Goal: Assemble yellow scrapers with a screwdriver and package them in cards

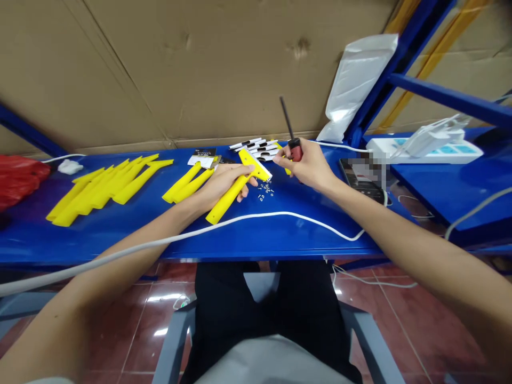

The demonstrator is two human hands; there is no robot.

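My left hand [226, 184] is closed around a yellow scraper [232, 197], whose wide head with a pale edge points up and right. In my right hand [310, 162] is a screwdriver [295, 145] with a red and black handle; its dark shaft points up, away from the scraper. The thumb and forefinger of that hand are pinched together, and whether a small part sits between them I cannot make out. Small screws [264, 189] lie scattered on the blue table [256, 240], just right of the scraper head. Behind them is a pile of black-and-white strips [258, 146].
Several yellow handles [104, 189] lie in a row at left, and two more [188, 184] lie nearer my left hand. A white cable [280, 214] crosses the table front. At right are a phone [362, 178] and a power strip [432, 152]. A red bag [20, 178] sits far left.
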